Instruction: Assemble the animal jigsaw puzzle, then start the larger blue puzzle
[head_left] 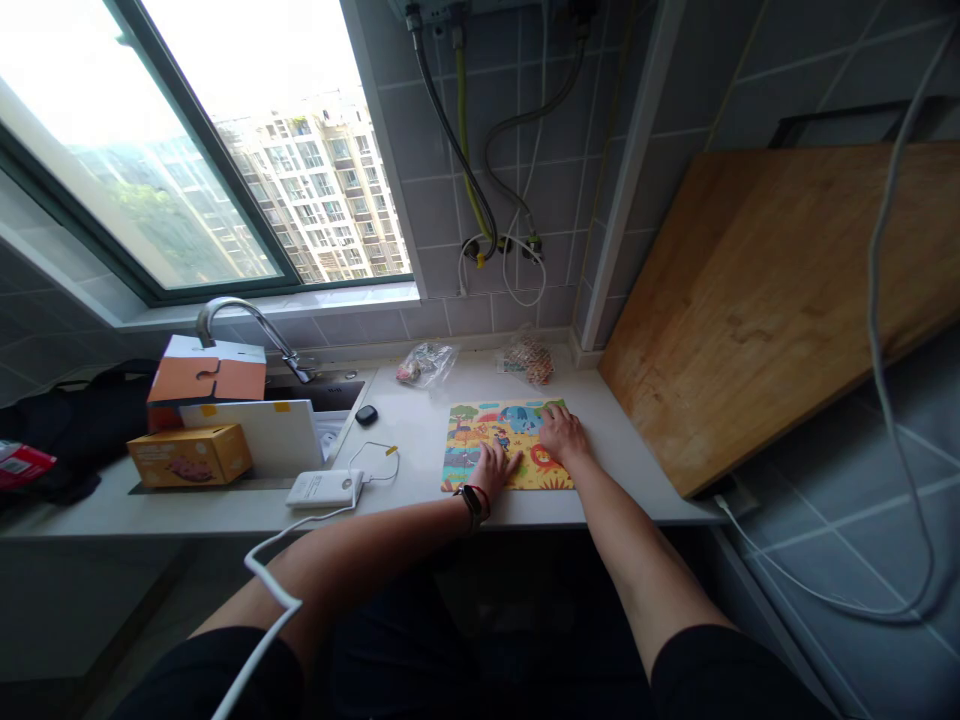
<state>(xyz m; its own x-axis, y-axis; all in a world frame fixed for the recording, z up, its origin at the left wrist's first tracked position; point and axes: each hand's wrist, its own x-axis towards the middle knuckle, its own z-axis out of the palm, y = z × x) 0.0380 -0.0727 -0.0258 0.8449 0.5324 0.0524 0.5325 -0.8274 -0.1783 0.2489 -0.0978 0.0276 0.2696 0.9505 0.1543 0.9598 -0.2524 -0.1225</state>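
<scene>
A colourful jigsaw puzzle (pixel 480 432) lies flat on the white counter (pixel 420 440) in front of me. My left hand (pixel 496 466) rests flat on its lower middle, fingers stretched out, a dark band on the wrist. My right hand (pixel 562 434) lies palm down on the puzzle's right part, fingers spread toward the top edge. Neither hand holds anything that I can see.
Two clear bags of puzzle pieces (pixel 426 362) (pixel 529 358) lie at the back by the tiled wall. A white power bank (pixel 324 488) with a cable, a small black object (pixel 366 414), boxes (pixel 190 454) and a tap (pixel 247 322) are to the left. A wooden board (pixel 772 300) leans at the right.
</scene>
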